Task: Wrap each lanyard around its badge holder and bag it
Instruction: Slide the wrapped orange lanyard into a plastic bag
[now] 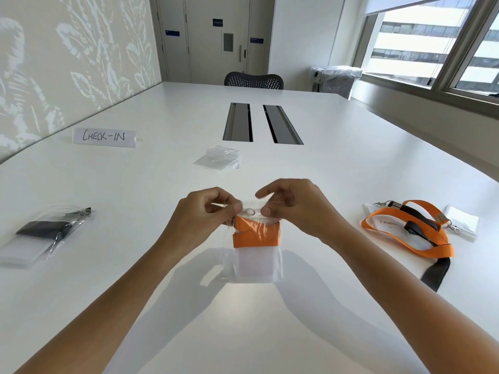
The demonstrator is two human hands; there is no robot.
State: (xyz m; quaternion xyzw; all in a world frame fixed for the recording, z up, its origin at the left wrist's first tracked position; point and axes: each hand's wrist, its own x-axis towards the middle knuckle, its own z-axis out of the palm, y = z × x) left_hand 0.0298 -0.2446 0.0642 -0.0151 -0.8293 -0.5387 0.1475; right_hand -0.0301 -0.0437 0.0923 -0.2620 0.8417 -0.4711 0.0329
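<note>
A clear plastic bag (229, 265) hangs just above the white table (337, 163) in front of me. Inside it sits a white badge holder (256, 263) with an orange lanyard (255, 233) wound around its upper half. My left hand (208, 211) pinches the bag's top edge on the left, and my right hand (294, 209) pinches the same edge on the right. At the left lies a bagged badge holder with a black lanyard (43, 236). At the right lie loose badge holders with an orange lanyard (405, 230) and a black lanyard (434, 273).
Spare clear bags (218, 157) lie beyond my hands. A folded "CHECK-IN" paper sign (105, 136) stands at the far left. Two dark cable slots (259, 122) are set into the table's middle. A black chair (253, 80) stands at the far end.
</note>
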